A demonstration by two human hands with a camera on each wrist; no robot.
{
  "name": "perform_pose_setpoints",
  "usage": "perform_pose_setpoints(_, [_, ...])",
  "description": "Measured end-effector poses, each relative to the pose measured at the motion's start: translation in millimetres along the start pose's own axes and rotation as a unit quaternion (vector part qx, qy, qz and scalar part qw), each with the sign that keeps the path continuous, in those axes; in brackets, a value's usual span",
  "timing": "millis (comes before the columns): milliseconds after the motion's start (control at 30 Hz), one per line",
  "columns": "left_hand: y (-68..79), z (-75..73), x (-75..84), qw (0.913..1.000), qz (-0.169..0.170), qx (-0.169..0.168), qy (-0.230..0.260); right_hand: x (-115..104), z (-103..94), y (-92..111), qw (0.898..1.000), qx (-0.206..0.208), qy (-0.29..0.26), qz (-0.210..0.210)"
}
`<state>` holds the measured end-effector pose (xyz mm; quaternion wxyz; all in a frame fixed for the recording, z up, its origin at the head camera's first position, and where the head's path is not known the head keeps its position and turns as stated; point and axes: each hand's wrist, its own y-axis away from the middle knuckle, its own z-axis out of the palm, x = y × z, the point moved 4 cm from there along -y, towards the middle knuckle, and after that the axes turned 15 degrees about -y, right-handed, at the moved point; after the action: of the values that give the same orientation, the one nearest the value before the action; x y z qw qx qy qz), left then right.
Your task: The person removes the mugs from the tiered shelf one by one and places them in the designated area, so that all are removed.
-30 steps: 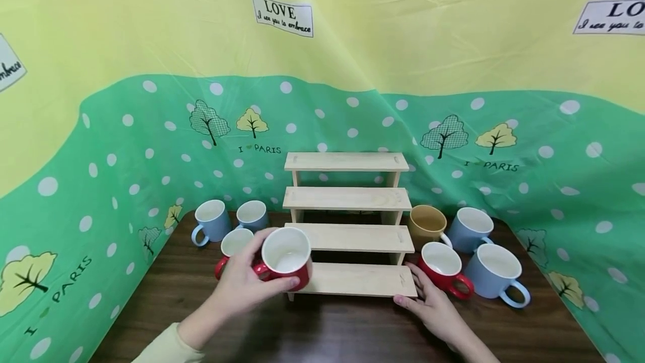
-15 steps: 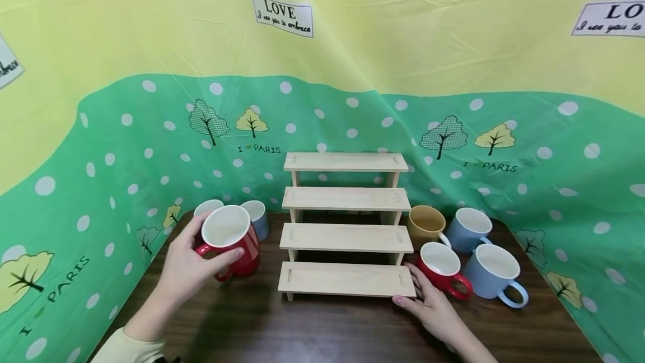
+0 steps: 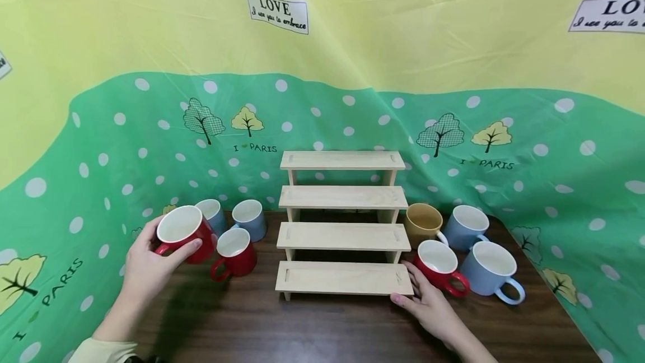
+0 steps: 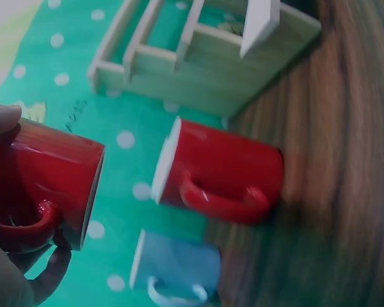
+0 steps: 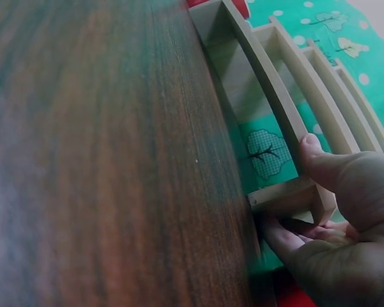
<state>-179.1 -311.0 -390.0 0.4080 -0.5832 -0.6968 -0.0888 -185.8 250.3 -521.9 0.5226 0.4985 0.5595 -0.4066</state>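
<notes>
My left hand grips a red mug with a white inside, held up at the left of the table; in the left wrist view the fingers wrap around this mug. Just right of it a second red mug stands on the table. My right hand holds the right end of the lowest step of a wooden tiered shelf. Seen from the right wrist, the thumb lies on the step's front edge and the other fingers are under and behind its end.
Two blue mugs stand at the back left. Right of the shelf are a tan mug, a red mug close to my right hand, and two blue mugs. A patterned green and yellow cloth hangs behind the dark wooden table.
My left hand has carried the red mug leftward from in front of the shelf, past the standing red mug. The right hand has stayed on the lowest step.
</notes>
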Motion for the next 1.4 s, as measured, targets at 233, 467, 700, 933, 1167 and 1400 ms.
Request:
perform_pose_setpoints(233, [-3.5,3.1,-30.5,0.9979,-0.032,0.015,-0.055,3,-0.6,0,1.0,0.0,0.01,0.0])
perform_pose_setpoints(467, [-6.8,13.0,-60.4,0.9944,-0.062,0.031,-0.081,2,-0.4,0,1.0,-0.001,0.002,0.006])
perform_pose_setpoints(700, [-4.9,25.6,-86.6,0.9933,-0.093,-0.001,-0.068,1,0.0,1,1.0,-0.005,0.001,0.003])
perform_pose_setpoints(933, [-1.1,38.8,-102.1,0.9894,-0.117,-0.035,-0.079,-2,0.0,1,1.0,-0.004,0.0,0.007])
perform_pose_setpoints(1167, [0.2,50.6,-110.6,0.9861,-0.122,-0.072,-0.086,-2,-0.4,1,1.0,-0.002,-0.003,0.012])
perform_pose_setpoints(1400, [1.9,54.7,-114.6,0.9837,-0.138,-0.079,-0.084,-2,0.0,1,1.0,-0.005,0.0,0.008])
